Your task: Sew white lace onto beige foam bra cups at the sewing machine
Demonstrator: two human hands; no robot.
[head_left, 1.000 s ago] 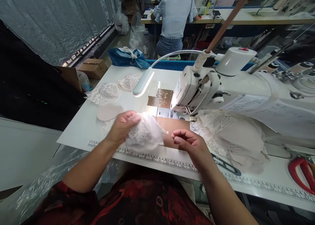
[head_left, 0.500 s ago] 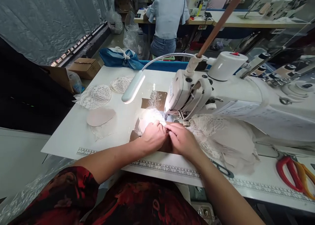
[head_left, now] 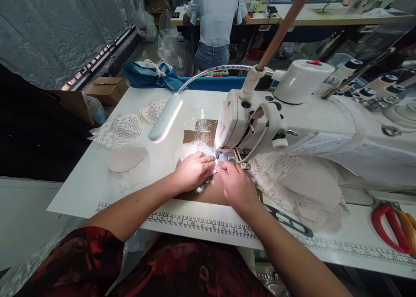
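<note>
My left hand (head_left: 193,170) and my right hand (head_left: 237,185) rest side by side on a white lace piece (head_left: 191,149) lying flat on the table under the head of the white sewing machine (head_left: 292,115). The fingers of both hands press the lace down just in front of the needle area (head_left: 224,155). The machine's gooseneck lamp (head_left: 165,117) lights the lace from the left. Most of the lace is hidden under my hands.
Lace cutouts (head_left: 118,130) and a beige pad (head_left: 126,157) lie on the white table (head_left: 91,180) at the left. A heap of lace pieces (head_left: 302,188) lies right of my hands, with scissors (head_left: 290,221) and red-handled shears (head_left: 390,225) beyond. A person in a pale blue top (head_left: 216,15) stands at the far bench.
A second ago my left hand held the lace bunched above the table edge. Both hands have since moved forward and laid it flat under the machine head.
</note>
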